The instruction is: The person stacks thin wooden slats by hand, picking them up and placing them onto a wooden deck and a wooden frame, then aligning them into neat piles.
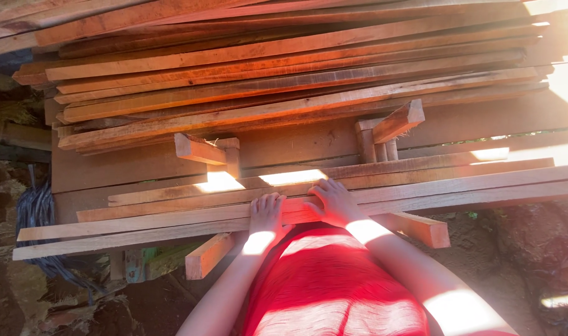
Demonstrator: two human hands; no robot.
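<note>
Head view, looking down on a timber stack in patchy sunlight.

Left hand (pixel 266 214): laid palm-down on the long plank (pixel 172 225) at the near edge of the lower layer, fingers extended together and pointing toward 12 o'clock. The hand is flat, not clenched; whether the thumb hooks under the edge cannot be told.

Right hand (pixel 333 202): just beside the left hand, at its 2 o'clock, resting on the same near boards. Its fingers are bent and curl over the board edge, pointing toward 11 o'clock. Contact is clear; a full grip cannot be confirmed.

The long plank runs roughly from 8 o'clock to 3 o'clock across the frame, directly under both hands, with its left end well out past the left hand. Several similar planks lie alongside it, touching.

Surroundings: two short cross battens (pixel 198 149) and (pixel 399 121) stand on the lower layer at 12 o'clock of the hands, carrying the upper pile of reddish planks (pixel 284 74). Two support blocks (pixel 209 254) and (pixel 424 229) project toward the viewer from beneath the lower layer, one at 7 o'clock of the left hand, one at 4 o'clock of the right hand. A red garment (pixel 333 286) fills the lower centre between the forearms. Bare earth (pixel 520 249) lies at lower right; dark sheeting (pixel 35 211) at left.
</note>
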